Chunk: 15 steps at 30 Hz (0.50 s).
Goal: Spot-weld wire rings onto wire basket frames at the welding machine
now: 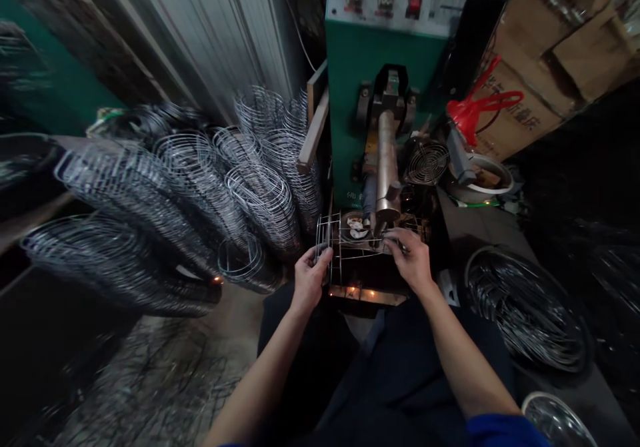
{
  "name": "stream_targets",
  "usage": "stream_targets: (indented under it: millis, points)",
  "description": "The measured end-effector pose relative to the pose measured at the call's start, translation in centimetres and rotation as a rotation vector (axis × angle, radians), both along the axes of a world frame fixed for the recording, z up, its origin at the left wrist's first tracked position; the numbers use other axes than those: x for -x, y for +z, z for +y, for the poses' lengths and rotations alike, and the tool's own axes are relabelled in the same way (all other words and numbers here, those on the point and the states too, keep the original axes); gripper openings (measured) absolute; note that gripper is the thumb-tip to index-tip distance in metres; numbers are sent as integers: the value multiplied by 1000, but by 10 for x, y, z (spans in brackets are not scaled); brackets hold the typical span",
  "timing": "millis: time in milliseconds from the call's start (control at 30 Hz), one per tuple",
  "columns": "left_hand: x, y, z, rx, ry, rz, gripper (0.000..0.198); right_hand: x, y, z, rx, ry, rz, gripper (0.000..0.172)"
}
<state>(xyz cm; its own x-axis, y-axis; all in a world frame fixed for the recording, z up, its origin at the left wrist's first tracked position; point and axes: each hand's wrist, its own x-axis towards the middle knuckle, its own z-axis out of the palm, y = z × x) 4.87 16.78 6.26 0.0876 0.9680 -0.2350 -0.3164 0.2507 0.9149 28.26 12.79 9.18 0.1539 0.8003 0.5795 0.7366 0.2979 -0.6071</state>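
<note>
A thin wire frame (341, 254) lies crosswise under the electrode tip of a green spot welder (387, 187). My left hand (311, 275) is closed on the left end of the frame, thumb on top. On the other side my right hand (411, 257) pinches close to the electrode, at the frame's right part; exactly which wire is between the fingers is hard to make out. Small orange sparks glow on the ledge (370, 295) below the frame. A dish with pale bits (356, 226) sits behind the wires.
Stacks of round wire rings (263, 197) stand to the left, with loose wires (165, 360) on the floor. At right are a bowl (487, 179), a red plastic strap (467, 117), a basin of wire pieces (525, 307) and cardboard boxes (530, 94).
</note>
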Motion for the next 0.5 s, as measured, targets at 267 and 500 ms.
stream_targets:
  millis: [267, 500]
  points:
    - [-1, 1, 15, -22, -12, 12, 56, 2, -3, 9, -4, -41, 9, 12]
    - [-2, 13, 12, -16, -30, 28, 56, -7, 6, -10, -3, -72, 72, 17]
